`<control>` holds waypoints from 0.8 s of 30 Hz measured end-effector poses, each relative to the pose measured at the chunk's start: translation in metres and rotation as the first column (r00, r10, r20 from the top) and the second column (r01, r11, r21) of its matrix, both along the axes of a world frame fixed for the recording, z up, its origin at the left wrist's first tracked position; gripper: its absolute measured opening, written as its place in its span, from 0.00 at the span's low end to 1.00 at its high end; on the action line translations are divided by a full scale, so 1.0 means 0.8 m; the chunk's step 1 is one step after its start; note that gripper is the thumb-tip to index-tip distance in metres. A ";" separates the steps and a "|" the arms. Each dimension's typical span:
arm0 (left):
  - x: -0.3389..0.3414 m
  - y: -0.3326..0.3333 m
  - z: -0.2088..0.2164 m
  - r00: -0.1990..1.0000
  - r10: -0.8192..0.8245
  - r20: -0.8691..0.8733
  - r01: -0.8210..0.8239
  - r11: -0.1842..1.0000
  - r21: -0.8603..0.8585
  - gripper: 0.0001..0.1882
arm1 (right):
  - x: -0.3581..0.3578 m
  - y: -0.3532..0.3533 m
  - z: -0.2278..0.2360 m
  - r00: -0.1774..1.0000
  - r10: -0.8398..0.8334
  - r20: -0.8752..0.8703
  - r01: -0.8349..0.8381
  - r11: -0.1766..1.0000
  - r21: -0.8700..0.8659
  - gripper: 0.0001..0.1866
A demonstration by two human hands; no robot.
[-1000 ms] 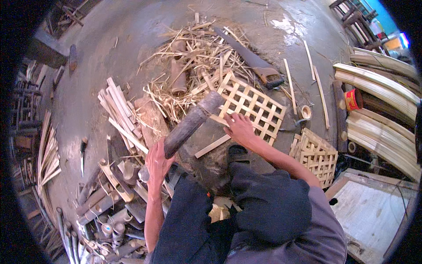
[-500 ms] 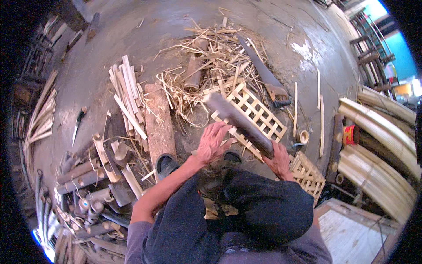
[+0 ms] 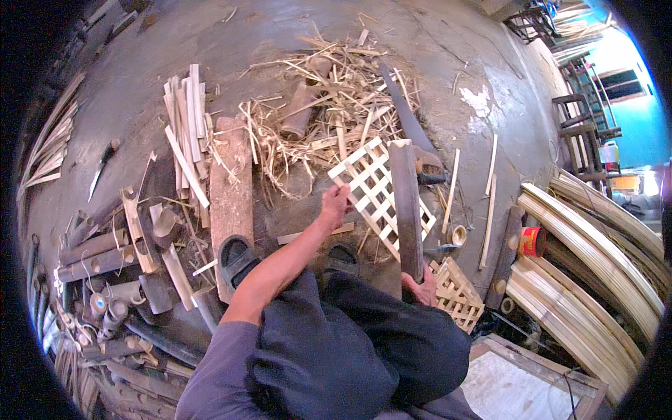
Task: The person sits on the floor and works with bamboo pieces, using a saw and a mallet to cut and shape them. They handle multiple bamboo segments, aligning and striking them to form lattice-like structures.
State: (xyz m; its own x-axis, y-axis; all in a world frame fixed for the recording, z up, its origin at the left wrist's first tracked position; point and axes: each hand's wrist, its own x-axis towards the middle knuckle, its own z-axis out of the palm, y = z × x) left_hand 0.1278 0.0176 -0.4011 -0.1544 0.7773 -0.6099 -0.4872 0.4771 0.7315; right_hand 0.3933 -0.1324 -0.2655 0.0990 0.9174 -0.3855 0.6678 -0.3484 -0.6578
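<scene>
A woven lattice of pale bamboo strips [image 3: 369, 190] lies tilted on the floor before my feet. My left hand [image 3: 336, 204] is at the lattice's left edge, fingers closed on it. Low by my right knee, my right hand [image 3: 421, 285] grips the lower end of a dark brown bamboo piece [image 3: 406, 210]. The piece points away from me and covers the lattice's right part. Right beside its far end is a handsaw [image 3: 406, 115] with a wooden handle. Another woven bamboo lattice [image 3: 458, 297] sits beyond my right hand.
Bamboo shavings [image 3: 336, 105] are heaped ahead. A flat wooden block [image 3: 231, 175] and pale strips [image 3: 185, 133] lie to the left, with a knife [image 3: 103, 168] farther out. Cut bamboo pieces [image 3: 98, 262] crowd the lower left. Bundled long strips [image 3: 581, 301] and a red can [image 3: 532, 241] stand right.
The dark bamboo piece has swung from slanting far-left to pointing nearly straight ahead. My left hand has gone from open near it to closed at the lattice edge. The view has shifted.
</scene>
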 end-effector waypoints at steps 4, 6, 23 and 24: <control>-0.020 -0.003 0.020 0.968 0.063 0.243 -0.093 0.989 0.113 0.11 | -0.018 0.022 0.023 0.997 0.077 0.003 -0.077 0.997 -0.002 0.35; -0.035 -0.004 0.049 0.936 0.102 0.336 -0.162 0.974 0.156 0.11 | -0.010 0.033 0.016 0.991 0.135 0.024 -0.136 0.990 0.040 0.35; -0.259 -0.084 0.010 0.923 0.323 -0.208 -0.297 0.944 0.148 0.13 | -0.207 0.095 0.011 0.838 0.545 0.022 -0.543 0.838 -0.053 0.39; -0.261 -0.086 0.003 0.918 0.343 -0.201 -0.313 0.935 0.167 0.13 | -0.212 0.093 0.004 0.838 0.546 -0.016 -0.546 0.837 -0.045 0.37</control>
